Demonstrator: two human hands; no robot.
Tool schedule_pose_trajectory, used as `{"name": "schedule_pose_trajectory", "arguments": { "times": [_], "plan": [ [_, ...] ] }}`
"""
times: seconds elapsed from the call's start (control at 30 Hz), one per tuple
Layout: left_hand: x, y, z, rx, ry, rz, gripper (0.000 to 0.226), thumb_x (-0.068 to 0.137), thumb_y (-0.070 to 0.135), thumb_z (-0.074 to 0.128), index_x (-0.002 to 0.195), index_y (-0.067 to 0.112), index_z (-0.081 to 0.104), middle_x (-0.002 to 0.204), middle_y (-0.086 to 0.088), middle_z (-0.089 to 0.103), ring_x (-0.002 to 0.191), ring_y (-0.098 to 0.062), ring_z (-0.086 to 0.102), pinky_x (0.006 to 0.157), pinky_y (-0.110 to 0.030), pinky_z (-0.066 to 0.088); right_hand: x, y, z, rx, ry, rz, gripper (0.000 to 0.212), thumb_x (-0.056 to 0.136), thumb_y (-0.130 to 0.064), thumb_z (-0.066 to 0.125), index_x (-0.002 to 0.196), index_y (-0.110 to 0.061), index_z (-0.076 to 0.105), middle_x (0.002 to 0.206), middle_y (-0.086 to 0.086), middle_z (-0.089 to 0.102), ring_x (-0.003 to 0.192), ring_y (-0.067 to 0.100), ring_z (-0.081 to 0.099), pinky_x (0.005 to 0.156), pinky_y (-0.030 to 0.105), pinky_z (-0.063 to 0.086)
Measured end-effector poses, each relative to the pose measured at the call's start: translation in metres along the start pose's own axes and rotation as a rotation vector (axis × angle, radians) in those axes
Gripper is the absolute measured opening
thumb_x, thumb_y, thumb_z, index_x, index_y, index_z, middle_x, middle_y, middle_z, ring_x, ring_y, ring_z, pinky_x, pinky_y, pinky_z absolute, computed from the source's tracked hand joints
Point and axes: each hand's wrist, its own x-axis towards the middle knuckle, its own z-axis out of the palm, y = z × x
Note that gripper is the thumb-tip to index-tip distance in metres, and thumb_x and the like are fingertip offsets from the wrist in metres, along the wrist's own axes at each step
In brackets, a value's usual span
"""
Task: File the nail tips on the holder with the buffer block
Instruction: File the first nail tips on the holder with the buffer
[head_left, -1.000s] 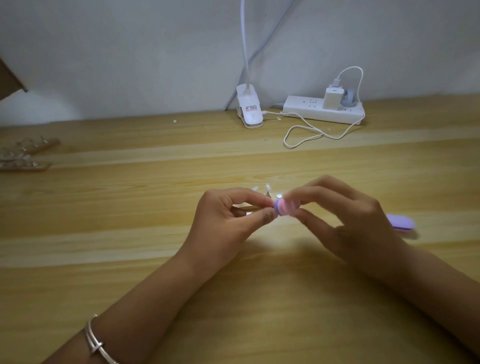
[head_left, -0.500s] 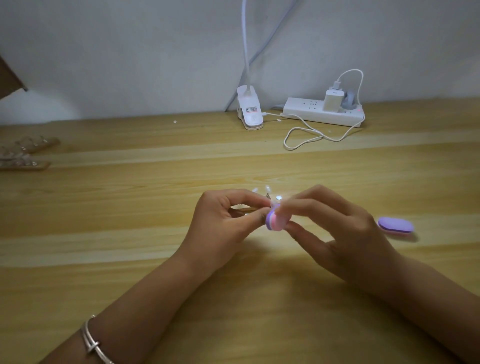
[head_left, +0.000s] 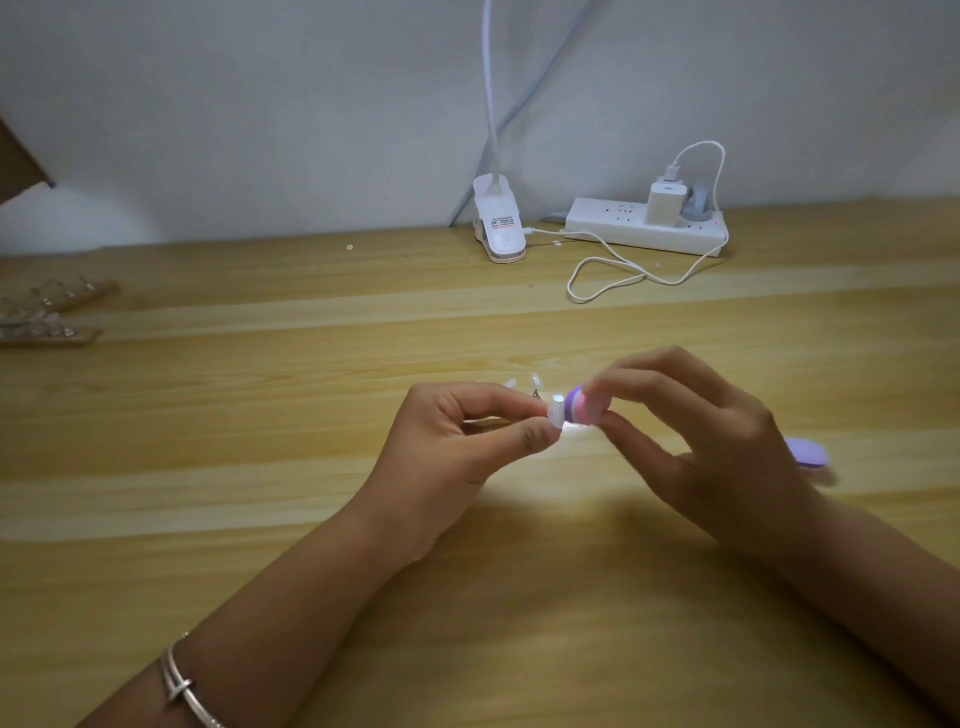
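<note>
My left hand (head_left: 457, 441) pinches the nail tip holder between thumb and forefinger just above the wooden table (head_left: 260, 467). Most of the holder is hidden in the hand; a few clear nail tips (head_left: 535, 382) stick out behind the fingers. One clear tip (head_left: 557, 415) faces right. My right hand (head_left: 696, 431) pinches a small purple and pink buffer block (head_left: 582, 408) between thumb and forefinger. The block's end presses against that clear tip.
A second purple buffer (head_left: 808, 452) lies on the table behind my right hand. More clear nail holders (head_left: 49, 312) lie at the far left. A clip lamp base (head_left: 498, 228), a white power strip (head_left: 644, 228) with charger and a looped cable (head_left: 613, 275) stand by the wall.
My right hand has moved the buffer block a little to the right and upward along the nail tip, after a leftward, downward stroke half a second ago. My left hand has stayed put.
</note>
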Motion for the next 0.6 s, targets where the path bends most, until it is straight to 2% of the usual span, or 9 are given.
{"name": "schedule_pose_trajectory", "arguments": {
  "times": [0.07,0.2,0.3,0.37,0.43,0.47,0.53,0.6],
  "plan": [
    [0.0,0.0,0.001,-0.008,-0.005,-0.007,0.013,0.081,-0.004,0.071,0.094,-0.008,0.072,0.052,0.021,0.058,0.04,0.009,0.048,0.048,0.003,0.034,0.001,0.002,-0.003,0.007,0.031,0.036,0.007,0.089,0.0,0.071,0.096,-0.002,0.074,0.096,0.008,0.069,0.089,0.02,0.067,0.08,0.037,0.054],
    [-0.001,0.004,0.003,-0.012,-0.075,-0.004,0.018,0.083,-0.008,0.066,0.101,-0.01,0.068,0.049,0.021,0.057,0.041,0.009,0.051,0.048,0.002,0.035,-0.003,-0.009,0.001,0.054,-0.015,-0.089,0.01,0.092,0.002,0.069,0.1,-0.001,0.074,0.102,0.012,0.068,0.093,0.025,0.068,0.084,0.037,0.054],
    [0.0,0.003,0.003,-0.035,-0.058,-0.03,0.014,0.083,-0.006,0.068,0.097,-0.008,0.07,0.051,0.021,0.058,0.04,0.009,0.049,0.048,0.0,0.036,-0.001,0.001,0.0,-0.045,-0.001,-0.019,0.011,0.09,0.004,0.07,0.098,-0.001,0.074,0.099,0.013,0.069,0.09,0.029,0.068,0.08,0.043,0.055],
    [-0.001,0.003,0.001,-0.039,-0.05,-0.04,0.013,0.082,-0.002,0.07,0.094,-0.005,0.071,0.053,0.021,0.059,0.04,0.009,0.048,0.057,-0.006,0.039,0.001,0.003,-0.003,-0.046,0.046,0.037,0.01,0.088,0.003,0.071,0.097,-0.002,0.075,0.097,0.011,0.069,0.09,0.027,0.068,0.079,0.043,0.055],
    [-0.002,0.003,0.001,0.001,-0.066,-0.027,0.016,0.082,0.0,0.07,0.097,-0.003,0.071,0.051,0.023,0.057,0.041,0.01,0.049,0.063,-0.009,0.036,-0.001,-0.002,-0.002,0.021,0.048,-0.003,0.01,0.09,0.001,0.072,0.099,-0.003,0.074,0.099,0.01,0.069,0.092,0.024,0.068,0.084,0.036,0.054],
    [-0.002,0.004,0.002,0.009,-0.082,-0.021,0.02,0.081,0.001,0.07,0.1,-0.003,0.07,0.05,0.023,0.057,0.041,0.009,0.049,0.058,-0.006,0.039,-0.002,-0.007,-0.001,0.037,0.027,-0.049,0.011,0.09,0.0,0.072,0.101,-0.002,0.074,0.101,0.011,0.068,0.093,0.023,0.067,0.086,0.033,0.054],
    [-0.003,0.007,0.003,0.0,-0.103,-0.019,0.024,0.08,0.001,0.068,0.104,-0.004,0.069,0.05,0.021,0.058,0.041,0.008,0.051,0.048,0.0,0.036,-0.004,-0.011,0.003,0.011,-0.016,-0.117,0.014,0.09,0.003,0.071,0.102,-0.001,0.075,0.102,0.012,0.068,0.092,0.025,0.067,0.085,0.033,0.054],
    [-0.002,0.007,0.001,-0.022,-0.084,-0.045,0.016,0.082,0.002,0.069,0.097,-0.005,0.071,0.051,0.019,0.057,0.038,0.005,0.045,0.044,-0.001,0.033,-0.002,-0.003,0.002,-0.055,-0.01,-0.08,0.014,0.089,0.005,0.07,0.1,-0.001,0.074,0.1,0.013,0.068,0.09,0.028,0.068,0.083,0.038,0.055]
  ]
}}
